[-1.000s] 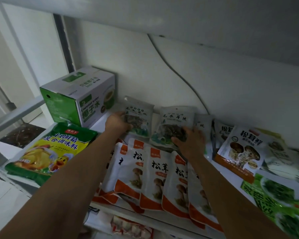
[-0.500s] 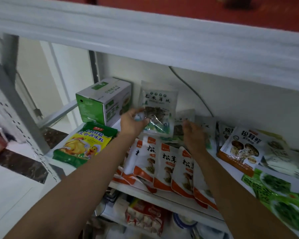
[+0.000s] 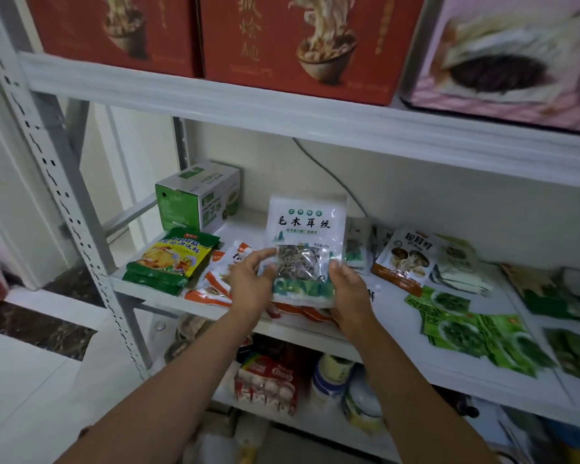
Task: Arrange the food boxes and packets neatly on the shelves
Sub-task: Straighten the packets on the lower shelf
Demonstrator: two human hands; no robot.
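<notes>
Packet of shredded fungus stands upright between both grips, label facing the person, likely for squaring before shelving. Left grip and right grip each pinch a lower side edge; orange-white packets lie just beneath them on the shelf.

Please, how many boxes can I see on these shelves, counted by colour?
Red boxes: 2
Pink box: 1
Green and white box: 1
Total: 4
</notes>
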